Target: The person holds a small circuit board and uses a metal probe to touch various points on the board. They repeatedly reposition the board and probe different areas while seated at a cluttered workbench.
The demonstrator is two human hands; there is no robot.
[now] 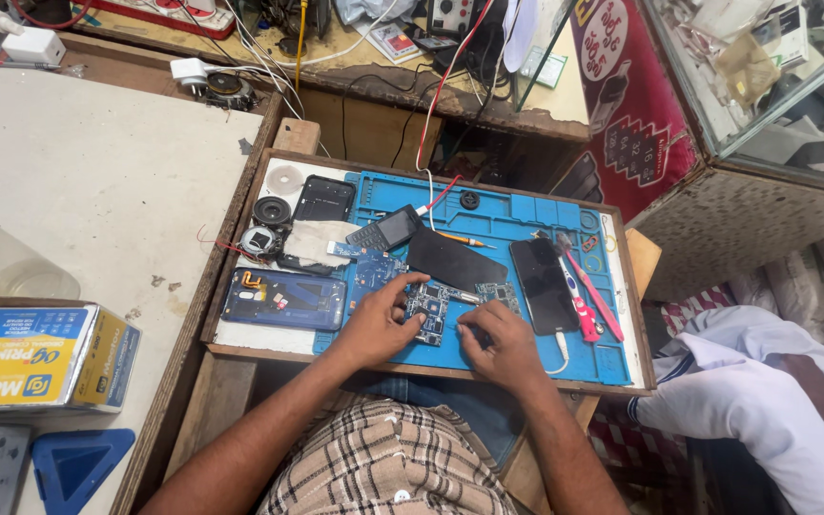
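Workbench tray (240, 336): I see a shallow wooden tray pulled over the person's lap, its raised rim keeping small parts from rolling off.
Blue mat (545, 215): it lines most of the tray; I judge its moulded pockets along the far edge are for sorting loose bits.
Black panel (455, 259): a flat dark piece lies slanted just beyond the board, set aside but within reach.
Dark phone (544, 284): lies face up right of the board, clear of the hands.
Blue phone body (283, 298): lies opened on the left part of the tray, insides showing, just beside the left hand.
Circuit board (428, 313): the thing being worked on sits flat on the mat near the tray's near edge, between the two hands.
Left hand (379, 324): fingers spread and pressing on the board's left edge, I think to pin it; it clamps nothing, only bears down.
Right hand (500, 345): fingers curled tight together at the board's right side, pinched as if on a fine tool; I cannot make out the tool itself.
Keypad phone (385, 229): small, tilted, parked at the far side.
Pink tool (584, 307): lies along the right edge beside the dark phone.
Hidden: the board's middle is covered by fingers; the right fingertips' contact point is too small for me to read.
Cut off: a white-sleeved person (765, 381) at right shows only in part.
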